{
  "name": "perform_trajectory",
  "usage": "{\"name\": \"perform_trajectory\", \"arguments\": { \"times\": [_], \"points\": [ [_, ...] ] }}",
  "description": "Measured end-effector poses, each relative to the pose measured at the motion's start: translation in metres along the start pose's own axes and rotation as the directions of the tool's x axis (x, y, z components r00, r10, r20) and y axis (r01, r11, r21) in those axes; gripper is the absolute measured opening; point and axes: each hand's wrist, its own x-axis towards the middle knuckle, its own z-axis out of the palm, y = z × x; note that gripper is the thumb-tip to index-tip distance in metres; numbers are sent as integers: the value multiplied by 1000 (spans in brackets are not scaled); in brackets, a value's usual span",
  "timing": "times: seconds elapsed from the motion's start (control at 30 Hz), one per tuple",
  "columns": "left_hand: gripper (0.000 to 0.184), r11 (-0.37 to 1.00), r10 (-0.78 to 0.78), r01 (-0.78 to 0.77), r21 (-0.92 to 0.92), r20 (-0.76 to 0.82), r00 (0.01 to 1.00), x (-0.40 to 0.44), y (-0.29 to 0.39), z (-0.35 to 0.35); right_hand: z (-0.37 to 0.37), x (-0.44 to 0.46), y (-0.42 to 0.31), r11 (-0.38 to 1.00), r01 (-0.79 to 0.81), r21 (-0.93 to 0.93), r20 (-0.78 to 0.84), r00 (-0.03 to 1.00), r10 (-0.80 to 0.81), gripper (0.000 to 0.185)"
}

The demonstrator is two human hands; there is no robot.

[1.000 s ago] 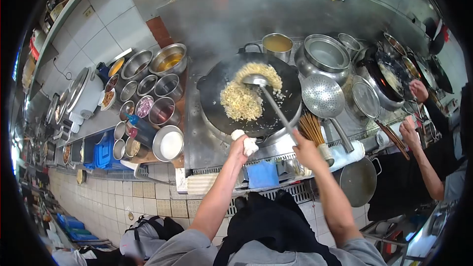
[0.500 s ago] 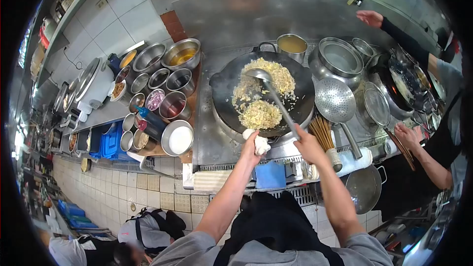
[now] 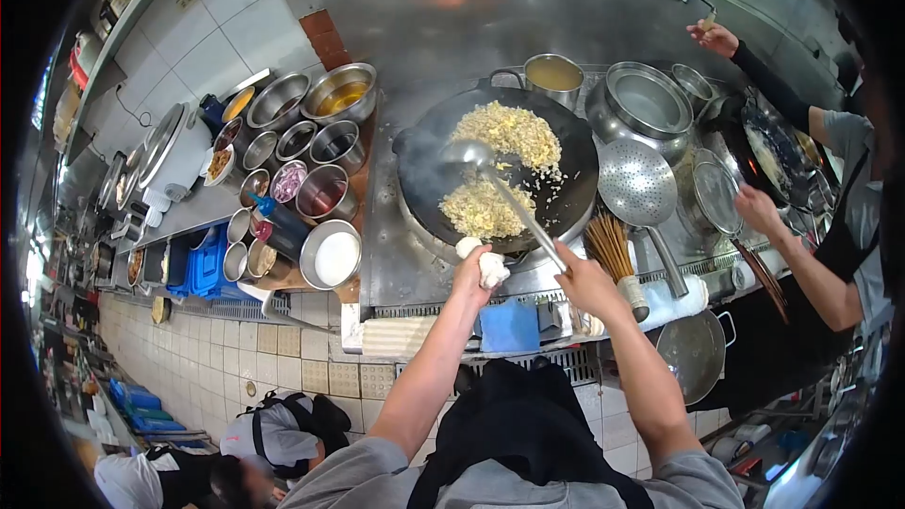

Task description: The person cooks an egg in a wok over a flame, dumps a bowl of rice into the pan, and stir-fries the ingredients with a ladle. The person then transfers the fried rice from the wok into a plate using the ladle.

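Observation:
My left hand point(image 3: 471, 275) is closed around a bunched white cloth point(image 3: 492, 270) at the near rim of a large black wok point(image 3: 569, 184). Whether the cloth wraps the wok's rim or a handle is hidden. In my right hand point(image 3: 586, 281) is the handle of a metal ladle point(image 3: 468, 152), whose bowl hangs over the wok's left half. Fried rice point(image 3: 509, 135) with yellow egg bits lies in two heaps, one at the far side and one nearer me. Steam drifts off the wok's left side.
On the left stand several steel seasoning pots and a bowl of white powder point(image 3: 337, 258). To the right are a perforated strainer point(image 3: 638, 181), a bamboo brush point(image 3: 613, 250) and a lidded pot point(image 3: 649, 99). A co-worker's arm point(image 3: 813, 273) is at the neighbouring wok. Behind is a pot of broth point(image 3: 554, 75).
The ladle's bowl has moved left and slightly toward me, and the nearer rice heap has shifted left and spread. The co-worker's lower hand has risen toward the neighbouring wok.

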Motion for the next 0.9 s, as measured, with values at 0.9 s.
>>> {"name": "perform_trajectory", "arguments": {
  "times": [0.9],
  "points": [
    [28, 997, 72, -69, 33, -95, 993, -114, -66, -42, -60, -139, -24, 995, -34, 89, 9, 999, 33, 64]
  ]
}}
